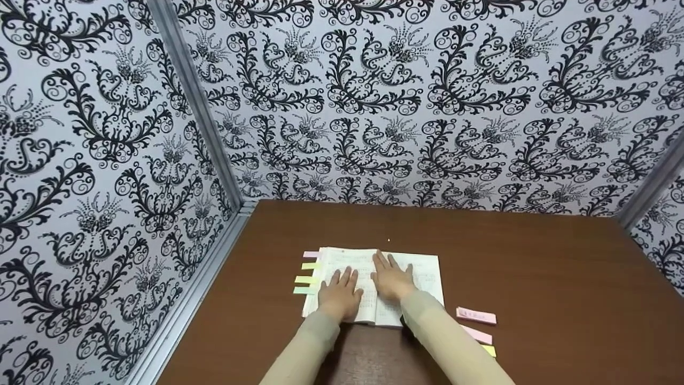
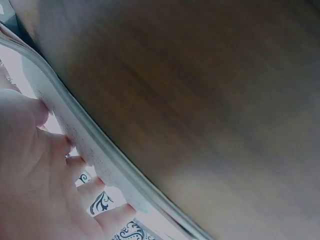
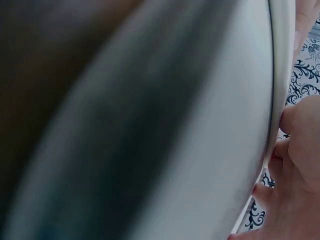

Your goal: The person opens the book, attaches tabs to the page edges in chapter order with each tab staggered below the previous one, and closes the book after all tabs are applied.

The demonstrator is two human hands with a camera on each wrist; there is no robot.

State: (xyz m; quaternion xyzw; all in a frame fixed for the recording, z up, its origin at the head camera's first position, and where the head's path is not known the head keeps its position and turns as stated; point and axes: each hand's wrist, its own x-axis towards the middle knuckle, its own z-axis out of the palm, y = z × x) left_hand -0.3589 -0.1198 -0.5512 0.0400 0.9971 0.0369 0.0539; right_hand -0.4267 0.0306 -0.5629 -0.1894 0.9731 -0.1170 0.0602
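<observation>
An open book (image 1: 334, 259) lies on the brown table, its pages spread to both sides of the centre fold. My left hand (image 1: 340, 297) rests with spread fingers on the lower part of the left page. On the right page, close to the fold, lies my right hand (image 1: 393, 278), fingers extended toward the top edge. Several coloured sticky tabs (image 1: 305, 279) in pink, yellow and green stick out from the book's left edge. In the left wrist view the palm (image 2: 35, 170) and fingers reach over the page; the right wrist view shows the right hand (image 3: 297, 165) against the book.
To the right of the book, a pink pad of sticky tabs (image 1: 476, 315) with red marks lies on the table (image 1: 545, 278). Nearer me are another pink pad (image 1: 476, 335) and a yellow one (image 1: 489, 350), partly behind my right sleeve. Patterned walls (image 1: 385, 107) stand behind and at the left.
</observation>
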